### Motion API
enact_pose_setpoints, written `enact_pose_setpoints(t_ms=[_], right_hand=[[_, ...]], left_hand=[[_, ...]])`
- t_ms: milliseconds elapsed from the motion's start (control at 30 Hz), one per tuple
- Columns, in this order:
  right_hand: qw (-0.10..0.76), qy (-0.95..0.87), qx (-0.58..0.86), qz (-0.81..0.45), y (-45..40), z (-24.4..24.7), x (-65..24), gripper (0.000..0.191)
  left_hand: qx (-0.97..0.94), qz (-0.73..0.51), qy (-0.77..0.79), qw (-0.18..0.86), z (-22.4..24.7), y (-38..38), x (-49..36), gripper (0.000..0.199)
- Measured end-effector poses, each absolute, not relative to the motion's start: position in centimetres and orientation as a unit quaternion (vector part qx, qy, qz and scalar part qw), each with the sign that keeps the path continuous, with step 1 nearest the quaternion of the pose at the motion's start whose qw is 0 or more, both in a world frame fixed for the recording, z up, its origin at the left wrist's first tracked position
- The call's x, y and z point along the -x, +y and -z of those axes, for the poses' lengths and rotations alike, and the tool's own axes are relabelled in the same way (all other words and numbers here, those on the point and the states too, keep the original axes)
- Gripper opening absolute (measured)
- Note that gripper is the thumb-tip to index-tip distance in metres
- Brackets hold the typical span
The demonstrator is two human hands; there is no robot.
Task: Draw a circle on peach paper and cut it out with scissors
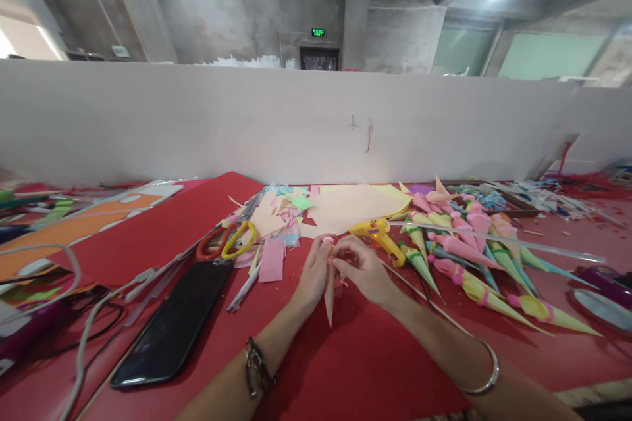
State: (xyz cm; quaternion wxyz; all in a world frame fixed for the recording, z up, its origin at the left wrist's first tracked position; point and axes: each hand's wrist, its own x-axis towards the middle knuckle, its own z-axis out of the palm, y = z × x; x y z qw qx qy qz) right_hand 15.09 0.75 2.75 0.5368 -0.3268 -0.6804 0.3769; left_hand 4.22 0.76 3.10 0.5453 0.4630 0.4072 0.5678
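Observation:
Near the middle of the red table, a pale peach paper cone [329, 299] hangs point down between my two hands, with a pink piece at its top. My left hand [313, 271] is closed around the cone's upper left side. From the right, the bent fingers of my right hand [360, 266] pinch at the cone's upper part, where small orange-pink bits show. Just behind my right hand lies a yellow glue gun [378, 230]. Many similar paper cones with pink tops, such as a yellow one [486, 296], are piled to the right.
A black phone [172, 322] lies at the left, with red and yellow handled scissors [239, 240] behind it. Large red sheets [168, 230] and white cables are farther left. Paper scraps [272, 260] and cream sheets [355, 207] lie behind my hands, before a white partition [222, 125].

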Motion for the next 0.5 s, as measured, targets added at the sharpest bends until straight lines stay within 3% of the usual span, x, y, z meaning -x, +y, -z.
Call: enact_pose_setpoints(t_ms=[367,500], right_hand=[[0.551,-0.694,0.35,-0.305,0.8,-3.1,-15.4,0.009],[0.509,-0.727,0.392,-0.244,0.7,-3.3,-15.9,0.013]], left_hand=[[-0.426,-0.543,0.439,0.576,-3.1,1.3,-3.9,0.031],[-0.364,-0.558,0.481,0.569,-2.7,2.4,-3.1,0.032]])
